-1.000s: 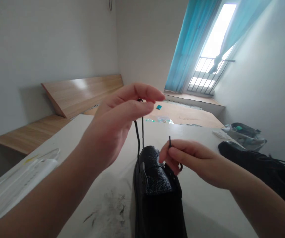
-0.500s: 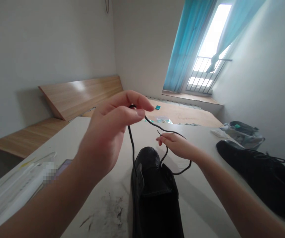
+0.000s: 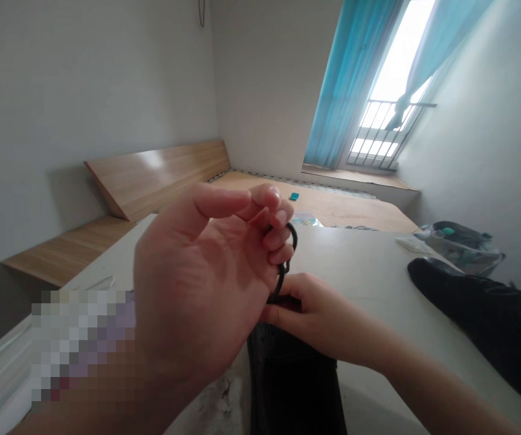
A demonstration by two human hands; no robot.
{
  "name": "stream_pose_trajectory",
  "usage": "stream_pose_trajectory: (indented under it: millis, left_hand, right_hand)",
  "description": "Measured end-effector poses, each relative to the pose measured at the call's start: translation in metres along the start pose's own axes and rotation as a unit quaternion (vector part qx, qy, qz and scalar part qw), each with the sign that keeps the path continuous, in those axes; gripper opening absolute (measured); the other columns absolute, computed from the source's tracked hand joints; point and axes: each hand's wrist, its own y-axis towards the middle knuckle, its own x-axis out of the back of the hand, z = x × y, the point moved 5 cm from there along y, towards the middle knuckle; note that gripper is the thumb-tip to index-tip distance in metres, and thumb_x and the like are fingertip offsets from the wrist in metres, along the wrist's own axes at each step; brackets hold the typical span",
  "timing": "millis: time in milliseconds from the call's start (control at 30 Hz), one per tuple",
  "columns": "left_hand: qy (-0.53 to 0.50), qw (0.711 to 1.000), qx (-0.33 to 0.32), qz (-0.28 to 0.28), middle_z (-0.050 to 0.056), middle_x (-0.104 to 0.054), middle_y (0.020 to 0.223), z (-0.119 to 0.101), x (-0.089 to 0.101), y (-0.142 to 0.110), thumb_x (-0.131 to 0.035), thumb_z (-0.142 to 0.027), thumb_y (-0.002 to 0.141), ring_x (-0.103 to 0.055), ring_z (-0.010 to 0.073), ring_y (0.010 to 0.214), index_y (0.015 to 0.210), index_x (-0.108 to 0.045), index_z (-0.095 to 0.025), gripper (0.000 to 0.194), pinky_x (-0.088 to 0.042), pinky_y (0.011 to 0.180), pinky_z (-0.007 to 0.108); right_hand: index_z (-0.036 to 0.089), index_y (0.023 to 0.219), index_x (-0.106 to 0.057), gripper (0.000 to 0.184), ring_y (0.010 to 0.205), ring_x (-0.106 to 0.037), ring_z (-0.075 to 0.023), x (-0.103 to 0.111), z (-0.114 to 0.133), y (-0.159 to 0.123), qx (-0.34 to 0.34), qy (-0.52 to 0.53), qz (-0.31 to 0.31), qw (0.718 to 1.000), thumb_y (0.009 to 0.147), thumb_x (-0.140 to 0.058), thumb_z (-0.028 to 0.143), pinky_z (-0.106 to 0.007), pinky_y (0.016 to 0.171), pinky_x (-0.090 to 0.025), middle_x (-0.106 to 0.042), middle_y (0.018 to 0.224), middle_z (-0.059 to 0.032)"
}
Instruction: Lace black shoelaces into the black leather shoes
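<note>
A black leather shoe (image 3: pixel 292 380) lies on the pale table (image 3: pixel 364 272), with its top mostly hidden behind my hands. My left hand (image 3: pixel 201 272) is raised over it, palm toward me, its fingers curled on a black shoelace (image 3: pixel 285 260). The lace forms a tight loop beside those fingertips. My right hand (image 3: pixel 315 311) sits just above the shoe, its fingers closed on the lower part of the lace. The two hands almost touch, and the lace runs between them.
A second black shoe (image 3: pixel 478 314) lies at the table's right side, with a grey bag (image 3: pixel 460 246) and a white paper (image 3: pixel 412 244) behind it. Beyond the table's far edge is a wooden surface (image 3: pixel 333 205) bearing a small teal item (image 3: pixel 294 196). A pixelated patch covers the lower left.
My hands have come together above the shoe. The long, spread lace has drawn into a tight loop between my fingers, and my left hand has turned its palm toward me.
</note>
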Motion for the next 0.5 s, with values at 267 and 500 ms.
stream_pose_trajectory:
  millis: [267, 500]
  left_hand:
    - [0.509, 0.814, -0.266, -0.088, -0.003, -0.053, 0.063, -0.054, 0.008, 0.001, -0.058, -0.022, 0.077, -0.042, 0.0131, 0.058, 0.065, -0.063, -0.024, 0.012, -0.029, 0.051, 0.026]
    - [0.831, 0.554, -0.050, -0.022, 0.000, -0.057, 0.052, -0.041, 0.041, 0.020, -0.045, -0.056, 0.084, -0.050, 0.0181, 0.052, 0.076, -0.074, -0.026, 0.043, -0.029, 0.051, 0.030]
  right_hand:
    - [0.017, 0.071, -0.058, 0.035, 0.060, -0.040, -0.0113, 0.025, -0.005, -0.002, -0.007, 0.056, 0.006, 0.998, 0.093, -0.053, 0.045, -0.025, 0.056, -0.032, -0.048, 0.065, 0.0031]
    - [0.016, 0.084, -0.060, 0.036, 0.062, -0.042, -0.0116, 0.027, -0.010, -0.002, 0.003, 0.056, 0.054, 0.997, 0.100, -0.040, 0.041, -0.024, 0.056, -0.033, -0.048, 0.067, 0.0022]
